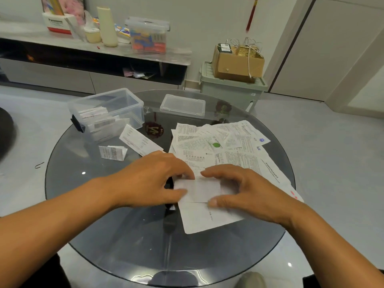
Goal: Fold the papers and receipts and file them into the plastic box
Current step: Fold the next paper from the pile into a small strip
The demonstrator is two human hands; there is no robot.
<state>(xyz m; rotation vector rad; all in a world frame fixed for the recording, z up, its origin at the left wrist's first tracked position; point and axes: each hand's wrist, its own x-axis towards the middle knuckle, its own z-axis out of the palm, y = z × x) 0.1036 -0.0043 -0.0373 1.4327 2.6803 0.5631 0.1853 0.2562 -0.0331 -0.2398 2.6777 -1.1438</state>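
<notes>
Both hands, left hand (153,179) and right hand (245,190), pinched a receipt (200,196) mid-fold on the counter (124,225); next likely creasing, then filing into the plastic box (108,113).

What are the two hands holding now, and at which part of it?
Both hold one white paper lying on the glass table, at its folded-over upper part: the left hand pinches the left edge, the right hand the right edge.

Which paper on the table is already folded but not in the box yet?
The small folded receipt lying alone just in front of the clear plastic box. The others lie flat or sit under the hands.
</notes>
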